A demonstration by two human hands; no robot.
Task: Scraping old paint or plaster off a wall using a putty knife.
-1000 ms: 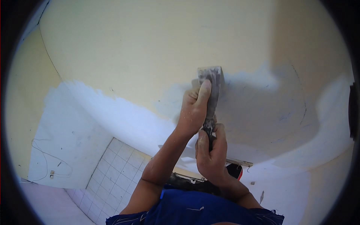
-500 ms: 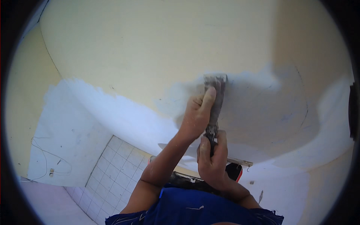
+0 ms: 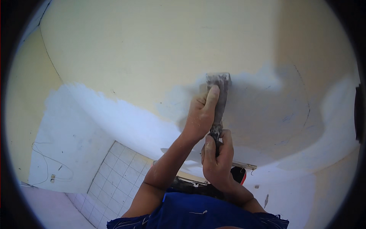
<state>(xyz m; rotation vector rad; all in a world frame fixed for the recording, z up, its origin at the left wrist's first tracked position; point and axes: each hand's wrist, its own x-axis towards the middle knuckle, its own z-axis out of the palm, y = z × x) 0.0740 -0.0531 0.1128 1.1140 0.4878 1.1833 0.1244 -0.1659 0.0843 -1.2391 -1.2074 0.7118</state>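
Observation:
A long, dusty grey putty knife [image 3: 221, 107] with a dark handle stands pointing up the pale yellow wall [image 3: 160, 49], its broad end over a grey-white patch [image 3: 263, 107]. My left hand [image 3: 202, 114] is closed on the blade, thumb lying along its face near the top. Just below, my right hand [image 3: 217, 160] grips the handle, fingers curled round it. Whether the blade's edge touches the wall is hard to tell.
At lower left are a white tiled area [image 3: 118, 175] and a wall with a socket [image 3: 52, 178] and loose thin cable. A wooden strip with hooks [image 3: 248, 166] and a dark red-edged object [image 3: 239, 175] sit behind my right arm. A dark edge [image 3: 357, 114] is at far right.
Both hands and the putty knife shifted down and slightly right from a second ago, then rose a little in the last half second.

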